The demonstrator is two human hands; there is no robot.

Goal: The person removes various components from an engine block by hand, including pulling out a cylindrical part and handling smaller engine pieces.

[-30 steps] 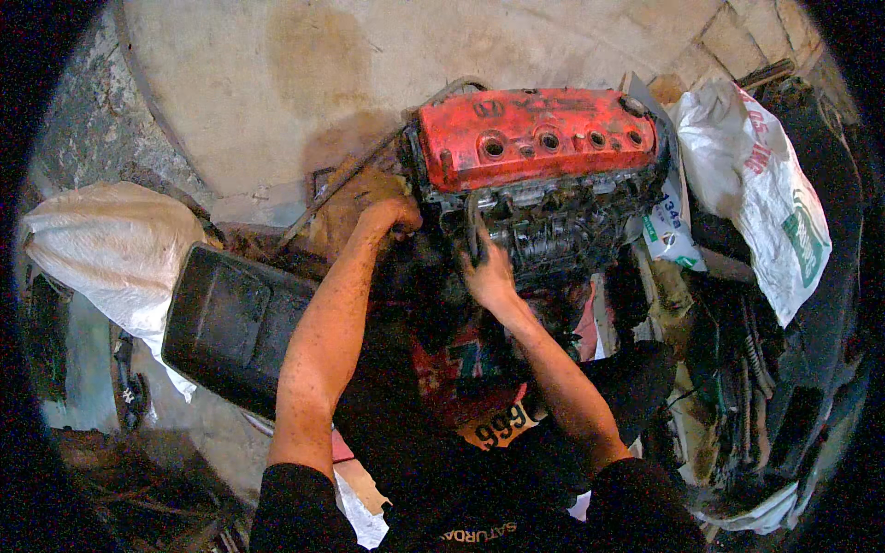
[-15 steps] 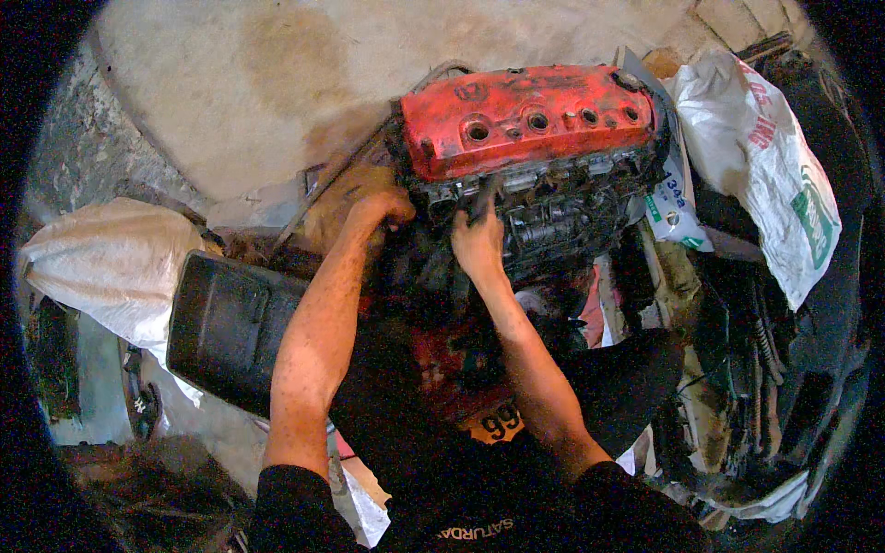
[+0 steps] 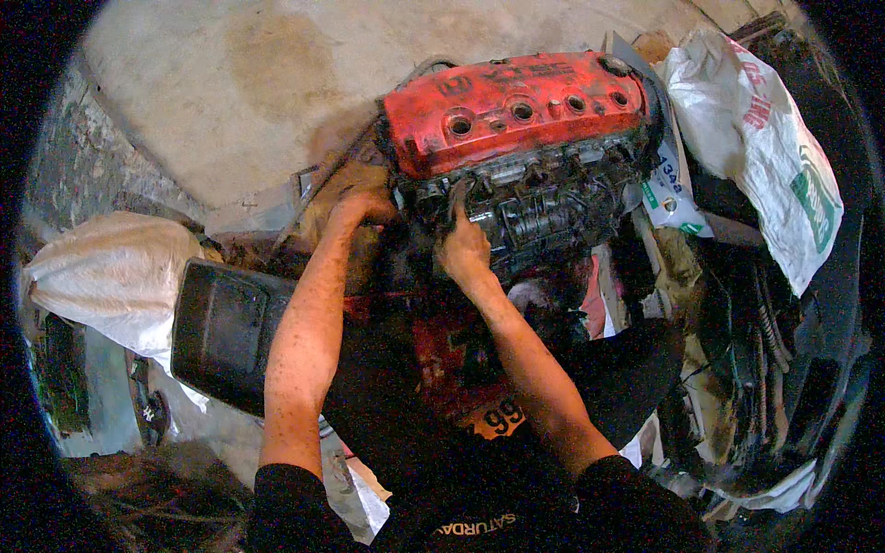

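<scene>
Both arms reach forward: the left hand [image 3: 361, 201] is curled against the engine's [image 3: 525, 175] left end, the right hand [image 3: 463, 247] pressing fingers on its front, grip unclear; both have shifted slightly.

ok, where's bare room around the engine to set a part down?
Bare concrete floor beyond the red cover, up-left. The black tray by the left arm looks clear too. Crowded: the right side, with white sack and dark parts; both hands, left hand and right hand, fill the engine front.
</scene>
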